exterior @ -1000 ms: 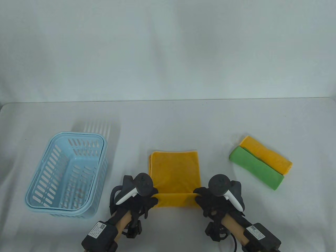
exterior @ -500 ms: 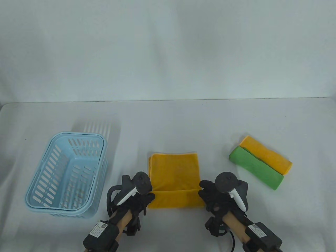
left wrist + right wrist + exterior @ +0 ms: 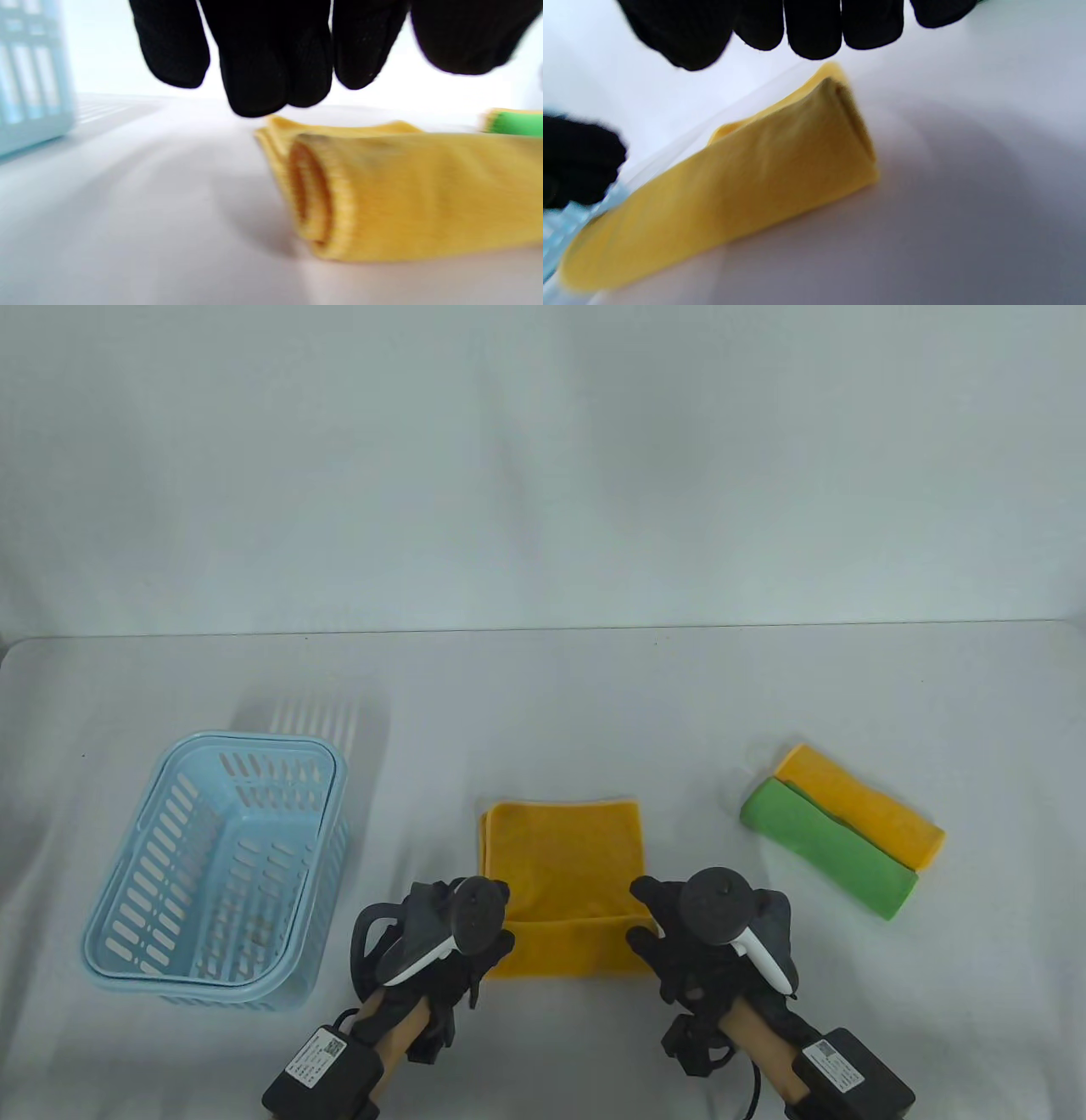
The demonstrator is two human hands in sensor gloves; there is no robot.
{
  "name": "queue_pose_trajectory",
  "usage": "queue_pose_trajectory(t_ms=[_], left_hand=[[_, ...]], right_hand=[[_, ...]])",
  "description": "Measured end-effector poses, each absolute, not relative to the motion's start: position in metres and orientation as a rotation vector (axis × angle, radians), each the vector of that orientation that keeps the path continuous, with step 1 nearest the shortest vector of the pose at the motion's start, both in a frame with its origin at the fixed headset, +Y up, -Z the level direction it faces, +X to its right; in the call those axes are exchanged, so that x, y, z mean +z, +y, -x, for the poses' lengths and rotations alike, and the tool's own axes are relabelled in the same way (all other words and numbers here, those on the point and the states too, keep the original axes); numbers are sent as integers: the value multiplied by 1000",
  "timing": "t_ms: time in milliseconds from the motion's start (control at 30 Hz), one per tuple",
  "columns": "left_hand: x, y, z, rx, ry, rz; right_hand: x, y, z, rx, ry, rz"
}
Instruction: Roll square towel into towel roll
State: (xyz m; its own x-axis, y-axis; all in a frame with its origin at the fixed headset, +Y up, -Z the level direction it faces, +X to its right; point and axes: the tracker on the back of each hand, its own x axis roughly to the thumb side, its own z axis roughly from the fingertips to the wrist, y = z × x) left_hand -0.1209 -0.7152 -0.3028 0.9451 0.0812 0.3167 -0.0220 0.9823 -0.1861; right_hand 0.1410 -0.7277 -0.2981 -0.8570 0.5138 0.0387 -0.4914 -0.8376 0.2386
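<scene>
The yellow towel [image 3: 562, 848] lies on the table [image 3: 543, 695] in front of the person, between the two hands. Its near edge is already turned into a short rolled band [image 3: 570, 946] whose long axis runs left to right across the table; the flat remainder stretches away from the person beyond it. In the left wrist view the band's open end shows a spiral of a turn or so, and the band looks loose and somewhat flattened.

The left hand [image 3: 450, 937] sits at the left end of the band and the right hand [image 3: 691, 929] at the right end, each about equally near its own end. In both wrist views the gloved fingers [image 3: 271, 63] hang just above the cloth, fairly straight, with a clear gap beneath them. Neither hand has hold of anything; both grips are relaxed and empty.

The roll appears barely begun, most of the cloth still being flat. The next push probably needs to go away from the person, square to the band's axis, with both hands advancing evenly so that the ends do not skew.

A blue basket [image 3: 127, 899] stands well to the left; a green roll [image 3: 827, 848] and a yellow roll [image 3: 865, 806] lie touching side by side to the right.
</scene>
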Motion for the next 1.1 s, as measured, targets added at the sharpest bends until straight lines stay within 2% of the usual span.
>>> queue_pose_trajectory(t_ms=[67,167,467,700,933,1100], left_hand=[[-298,-720,113,32,-387,215],[-298,-731,105,-72,-394,226],[-303,-754,105,-143,-354,305],[-306,-761,106,-167,-328,326],[-311,-752,115,-52,-301,344],[-319,-747,134,209,-228,409]], right_hand=[[-296,-729,-133,2665,307,-193],[-296,-738,-126,2829,305,-235],[-299,-762,-126,2895,435,-215],[-301,-764,-129,2925,395,-191],[-304,-759,-135,2818,396,-138],[-306,-755,-142,2686,381,-86]])
